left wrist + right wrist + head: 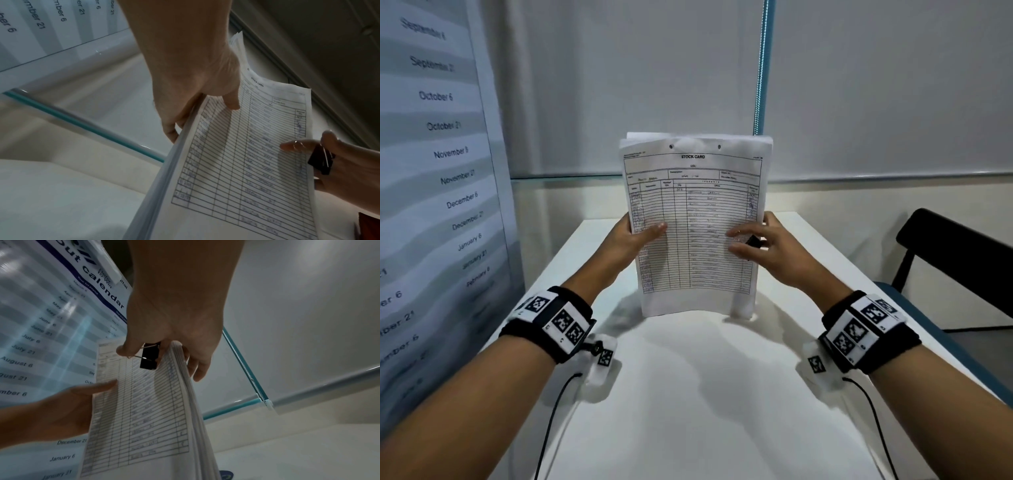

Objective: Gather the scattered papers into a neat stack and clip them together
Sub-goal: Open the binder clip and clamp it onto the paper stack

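A stack of papers point(695, 222) with a "STOCK CARD" form on top stands upright on its bottom edge on the white table point(705, 394). My left hand point(643, 228) grips the stack's left edge, thumb on the front sheet and fingers behind. My right hand point(760, 233) is at the right edge and holds a black binder clip point(753, 241) against the front sheet, with other fingers behind the stack. The left wrist view shows the stack point(246, 162) and the clip point(320, 160). The right wrist view shows the clip point(150, 356) beside the stack's thick edge point(185, 386).
A calendar poster point(441, 154) covers the panel to the left. A teal-edged glass partition point(762, 68) rises behind the table. A black chair point(945, 246) stands at the right. Cables point(551, 421) trail from both wrists across the near tabletop.
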